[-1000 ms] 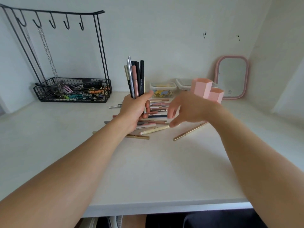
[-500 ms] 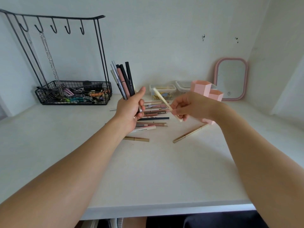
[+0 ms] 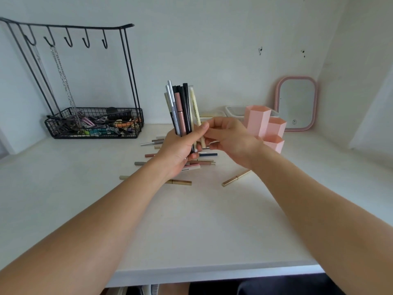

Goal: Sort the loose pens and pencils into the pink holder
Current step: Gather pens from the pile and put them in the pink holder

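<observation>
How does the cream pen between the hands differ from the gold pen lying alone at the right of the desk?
The cream pen stands nearly upright, lifted off the desk; the gold pen lies flat on it. The cream pen is pinched by the right hand beside the left hand's bundle; the gold pen is untouched. Both are slim sticks.

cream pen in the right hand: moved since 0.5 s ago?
Yes. The cream pen swung upright and went left, away from the pink holder, joining the bundle in the left hand.

White desk (image 3: 191, 226): loose pens (image 3: 204, 162), pink holder (image 3: 265, 126)
</observation>
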A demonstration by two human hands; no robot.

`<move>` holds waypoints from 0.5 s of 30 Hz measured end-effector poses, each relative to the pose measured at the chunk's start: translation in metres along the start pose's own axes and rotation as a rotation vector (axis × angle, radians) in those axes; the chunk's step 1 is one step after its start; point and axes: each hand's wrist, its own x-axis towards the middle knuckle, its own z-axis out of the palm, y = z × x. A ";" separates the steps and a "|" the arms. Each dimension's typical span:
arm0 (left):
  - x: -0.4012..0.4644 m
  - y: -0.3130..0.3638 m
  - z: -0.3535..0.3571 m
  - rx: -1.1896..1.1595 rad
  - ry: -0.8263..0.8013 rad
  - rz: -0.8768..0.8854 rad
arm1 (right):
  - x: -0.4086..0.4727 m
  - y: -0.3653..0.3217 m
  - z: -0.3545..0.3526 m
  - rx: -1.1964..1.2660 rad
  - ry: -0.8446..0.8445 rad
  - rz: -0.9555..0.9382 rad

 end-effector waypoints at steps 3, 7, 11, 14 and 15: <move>0.001 -0.001 -0.004 0.061 0.019 0.017 | 0.000 0.006 0.002 0.049 0.062 -0.001; 0.000 -0.002 -0.002 0.110 0.034 -0.007 | 0.001 0.011 0.003 0.038 0.115 -0.021; 0.002 -0.001 -0.003 0.081 0.076 -0.035 | 0.003 0.013 0.007 -0.096 0.093 -0.120; 0.004 0.002 -0.006 0.051 0.086 -0.071 | 0.004 0.015 0.009 -0.161 0.080 -0.181; 0.004 0.003 -0.006 0.032 0.093 -0.077 | 0.005 0.016 0.009 -0.176 0.092 -0.186</move>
